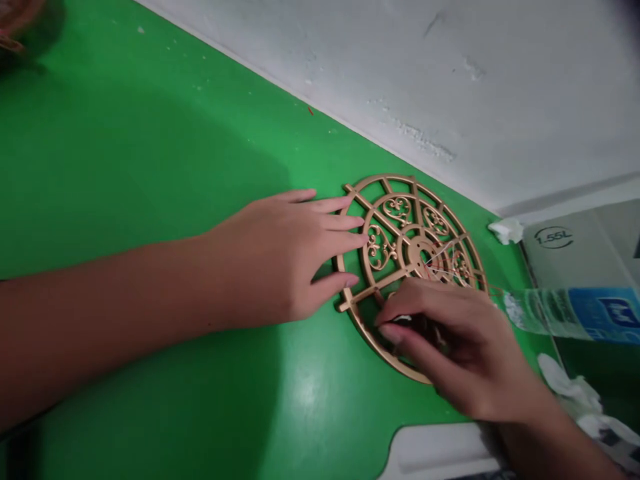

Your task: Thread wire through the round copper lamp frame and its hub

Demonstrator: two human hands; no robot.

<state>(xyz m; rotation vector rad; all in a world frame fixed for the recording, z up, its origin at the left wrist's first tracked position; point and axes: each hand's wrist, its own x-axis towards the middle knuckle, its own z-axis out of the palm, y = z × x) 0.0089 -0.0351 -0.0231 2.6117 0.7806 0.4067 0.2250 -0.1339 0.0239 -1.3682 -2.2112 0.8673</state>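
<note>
A round gold-coloured openwork plate with scrollwork hearts and a ringed hub lies on the green surface. Across its left rim rests my left hand, open, palm down, fingers spread. Over the plate's lower part, my right hand is closed, thumb and forefinger pinched together. A small whitish bit shows beside those fingertips, but what they hold is hidden. Thin white and red wires come out around the hub's central hole and run to the right, partly behind my right hand.
A plastic water bottle lies on the right by a carton marked 1.55L. Crumpled white tissue sits near the wall. A white plastic object is at the bottom edge. Something brown occupies the top left corner.
</note>
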